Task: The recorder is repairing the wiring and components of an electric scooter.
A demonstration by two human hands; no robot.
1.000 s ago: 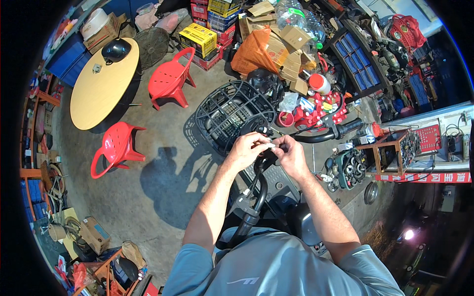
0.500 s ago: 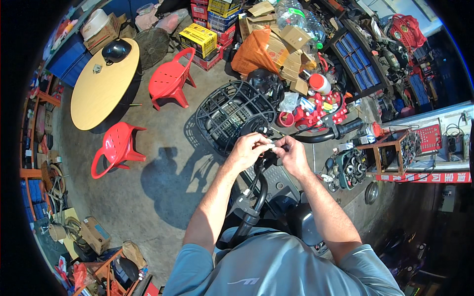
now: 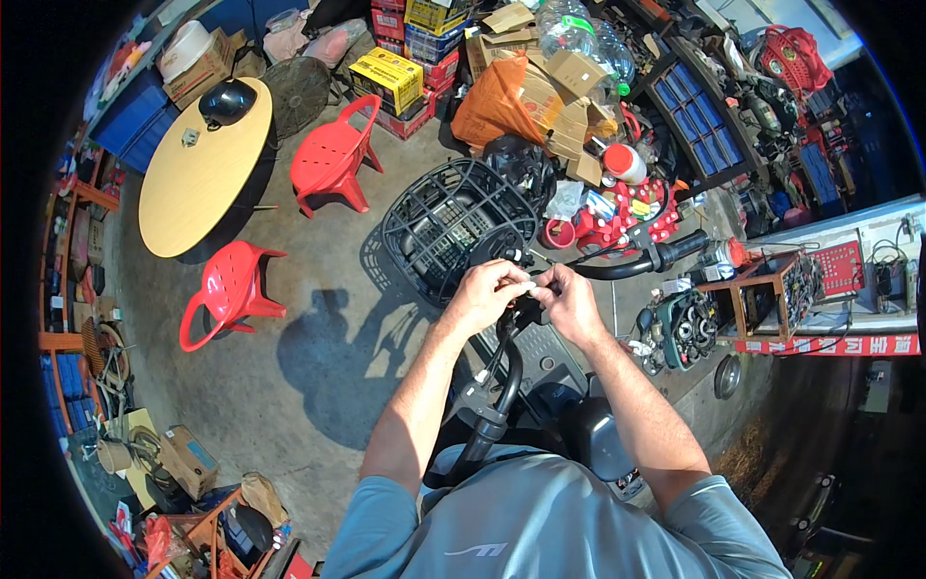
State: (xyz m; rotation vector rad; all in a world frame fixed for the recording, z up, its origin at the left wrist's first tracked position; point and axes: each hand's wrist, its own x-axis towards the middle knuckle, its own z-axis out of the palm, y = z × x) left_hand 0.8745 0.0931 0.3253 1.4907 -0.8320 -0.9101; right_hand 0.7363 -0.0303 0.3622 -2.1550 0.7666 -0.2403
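Note:
My left hand (image 3: 479, 297) and my right hand (image 3: 573, 305) meet above the middle of an electric scooter's handlebar (image 3: 512, 378), fingertips pinched together. Between them shows a small white piece (image 3: 530, 285), too small to name; both hands appear to grip it. Thin dark cables (image 3: 496, 363) run down beside the left side of the bar, below my left hand. A black front basket (image 3: 449, 214) sits just beyond my hands. To the right, the other end of the bar carries a black grip (image 3: 681, 251). My hands hide the bar's centre.
Two red plastic chairs (image 3: 333, 159) and an oval wooden table (image 3: 198, 198) stand at the left. Beyond the basket are cardboard, an orange bag (image 3: 494, 101) and stacked boxes (image 3: 388, 79). A green bin of parts (image 3: 683, 328) and a rusty-framed stand (image 3: 757, 294) are at the right.
My hands stay pinched together in almost the same place, with only slight finger movement. The view has shifted very slightly.

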